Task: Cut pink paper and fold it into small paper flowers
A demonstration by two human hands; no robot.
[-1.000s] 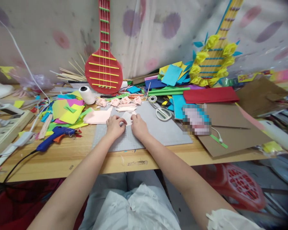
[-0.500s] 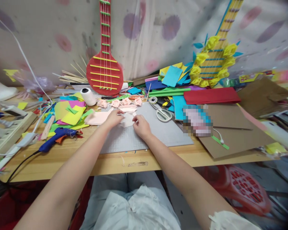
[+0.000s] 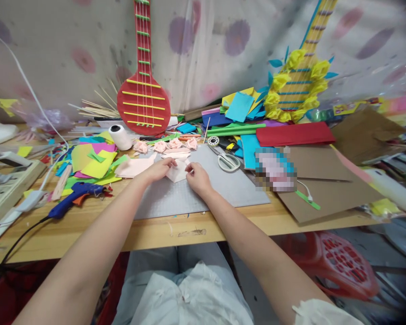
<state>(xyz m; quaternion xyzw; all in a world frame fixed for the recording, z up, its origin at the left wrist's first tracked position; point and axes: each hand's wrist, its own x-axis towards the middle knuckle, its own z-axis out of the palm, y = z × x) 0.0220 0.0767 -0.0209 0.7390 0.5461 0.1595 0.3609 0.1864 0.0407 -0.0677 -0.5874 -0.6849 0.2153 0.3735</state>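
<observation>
A small piece of pale pink paper [image 3: 177, 174] lies between my hands over the grey cutting mat [image 3: 203, 202]. My left hand [image 3: 163, 169] has its fingers closed at the paper's left edge. On the opposite edge, the bent fingers of my right hand [image 3: 197, 178] pinch it. Just beyond are several pink paper flowers [image 3: 175, 143] in a row and narrow pink strips [image 3: 176, 154]. A stack of pale pink paper [image 3: 134, 166] rests left of my left hand. Scissors with pale handles [image 3: 228, 163] lie on the mat to the right.
A blue glue gun [image 3: 75, 199] and a power strip [image 3: 13, 196] are at left, near coloured paper scraps [image 3: 94, 159]. A thread spool [image 3: 120, 137] stands before a red paper instrument [image 3: 144, 106]. Brown cardboard [image 3: 328, 194] and a yellow flowered instrument [image 3: 296, 90] are at right.
The view has swung slightly, so everything sits a little further left. Between my hands, the paper shows more of its surface, and its upper corner no longer sticks up. Both hands stay at its edges.
</observation>
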